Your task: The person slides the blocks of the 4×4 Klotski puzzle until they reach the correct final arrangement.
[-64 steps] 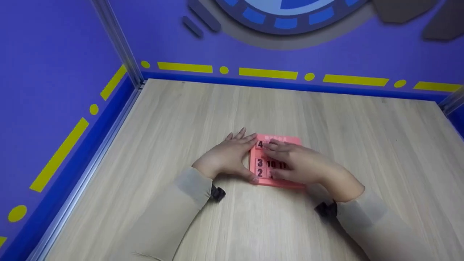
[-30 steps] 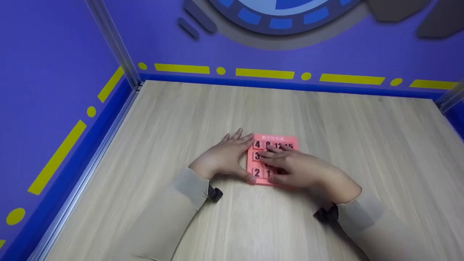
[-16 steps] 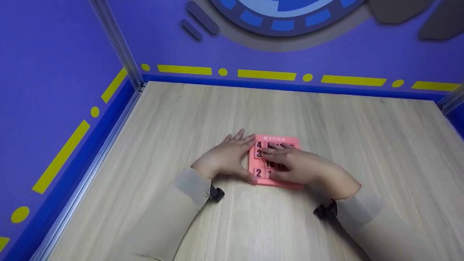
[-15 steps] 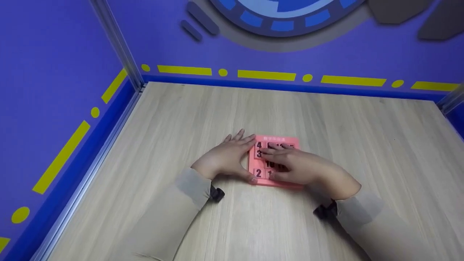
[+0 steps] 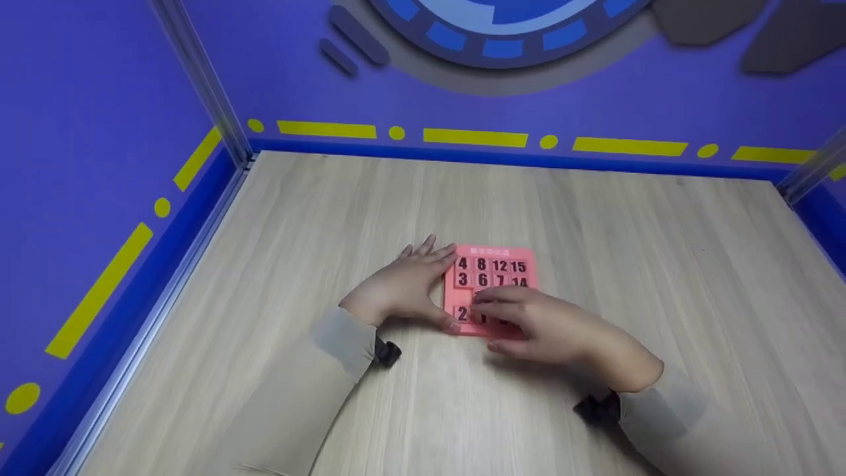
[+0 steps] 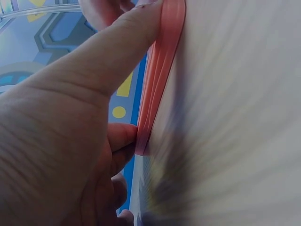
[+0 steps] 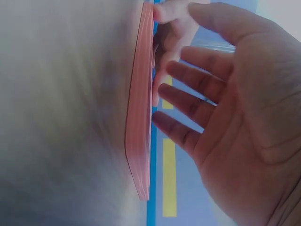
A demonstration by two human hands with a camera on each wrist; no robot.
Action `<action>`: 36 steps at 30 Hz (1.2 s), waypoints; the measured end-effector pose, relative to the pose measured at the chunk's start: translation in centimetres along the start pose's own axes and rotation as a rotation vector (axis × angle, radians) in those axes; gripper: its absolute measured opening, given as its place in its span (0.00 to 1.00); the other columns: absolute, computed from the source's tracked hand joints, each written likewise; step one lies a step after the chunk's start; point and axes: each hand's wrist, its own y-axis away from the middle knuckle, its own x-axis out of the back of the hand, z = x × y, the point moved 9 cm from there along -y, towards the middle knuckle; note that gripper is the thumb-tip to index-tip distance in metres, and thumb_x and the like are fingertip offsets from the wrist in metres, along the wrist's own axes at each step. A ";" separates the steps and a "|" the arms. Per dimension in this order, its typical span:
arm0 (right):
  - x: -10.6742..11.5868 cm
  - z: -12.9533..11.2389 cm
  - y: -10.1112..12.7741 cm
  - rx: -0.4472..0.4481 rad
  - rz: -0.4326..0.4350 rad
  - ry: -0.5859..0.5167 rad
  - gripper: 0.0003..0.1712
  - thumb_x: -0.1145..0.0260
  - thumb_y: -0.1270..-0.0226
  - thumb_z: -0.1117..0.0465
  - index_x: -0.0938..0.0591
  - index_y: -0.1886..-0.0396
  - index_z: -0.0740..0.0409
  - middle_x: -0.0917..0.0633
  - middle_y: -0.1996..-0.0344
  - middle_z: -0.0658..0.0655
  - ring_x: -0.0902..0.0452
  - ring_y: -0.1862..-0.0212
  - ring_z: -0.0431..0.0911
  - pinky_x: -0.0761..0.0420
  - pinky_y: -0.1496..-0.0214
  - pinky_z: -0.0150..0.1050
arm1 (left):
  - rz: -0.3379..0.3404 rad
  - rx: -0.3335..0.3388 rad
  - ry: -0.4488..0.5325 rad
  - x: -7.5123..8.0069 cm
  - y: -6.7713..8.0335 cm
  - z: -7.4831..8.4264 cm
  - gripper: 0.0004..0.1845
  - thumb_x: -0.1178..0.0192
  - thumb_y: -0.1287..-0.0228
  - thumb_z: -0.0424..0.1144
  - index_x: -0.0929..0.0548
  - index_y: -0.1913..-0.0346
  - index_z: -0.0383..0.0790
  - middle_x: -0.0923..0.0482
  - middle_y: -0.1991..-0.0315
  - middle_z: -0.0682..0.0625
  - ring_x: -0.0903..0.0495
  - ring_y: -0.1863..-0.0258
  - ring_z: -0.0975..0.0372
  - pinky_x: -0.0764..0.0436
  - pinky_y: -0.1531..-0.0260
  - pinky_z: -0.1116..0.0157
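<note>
A pink sliding number puzzle (image 5: 492, 274) lies flat on the wooden table (image 5: 595, 231). Its top rows read 4, 8, 12, 15 and 3, 6, 7, 14. My left hand (image 5: 410, 287) braces its left side, straight fingers at the far-left corner and thumb at the near-left corner. In the left wrist view the thumb (image 6: 108, 61) lies against the puzzle's edge (image 6: 162, 70). My right hand (image 5: 542, 324) hovers over the lower rows, its extended fingertips (image 5: 486, 301) touching tiles and hiding most of them. The right wrist view shows those spread fingers (image 7: 188, 94) beside the puzzle's edge (image 7: 139, 117).
Purple walls with yellow dashes (image 5: 476, 137) enclose the table at the back and on the left (image 5: 99, 165). A metal rail (image 5: 165, 284) runs along the table's left edge. Bare wood surrounds the puzzle on all sides.
My right hand slid from the upper rows toward me to the lower rows, uncovering the top two rows. The 3 tile moved up under the 4. The left hand stayed put.
</note>
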 end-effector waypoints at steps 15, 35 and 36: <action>-1.7 0.5 0.4 -0.039 -0.100 0.011 0.39 0.30 0.18 0.40 0.24 0.13 0.43 0.27 0.12 0.53 0.36 0.10 0.61 0.37 0.07 0.68 | -0.016 0.002 -0.022 -0.2 0.0 0.1 0.78 0.19 0.50 0.78 0.50 0.05 0.48 0.60 0.04 0.57 0.71 0.04 0.53 0.66 0.04 0.46; -2.3 2.1 0.6 -0.190 -0.173 -0.021 0.49 0.35 0.17 0.30 0.40 0.06 0.36 0.44 0.06 0.45 0.58 0.04 0.61 0.55 0.03 0.70 | -0.002 -0.006 -0.021 0.1 0.0 0.3 0.75 0.19 0.48 0.77 0.47 0.06 0.48 0.57 0.04 0.56 0.68 0.04 0.52 0.64 0.04 0.45; -2.3 2.1 0.6 -0.188 -0.170 -0.021 0.49 0.35 0.18 0.30 0.39 0.06 0.37 0.44 0.06 0.45 0.58 0.04 0.60 0.56 0.03 0.70 | -0.002 -0.007 -0.024 0.1 -0.1 0.2 0.75 0.19 0.48 0.77 0.47 0.06 0.48 0.58 0.04 0.56 0.68 0.04 0.52 0.64 0.04 0.45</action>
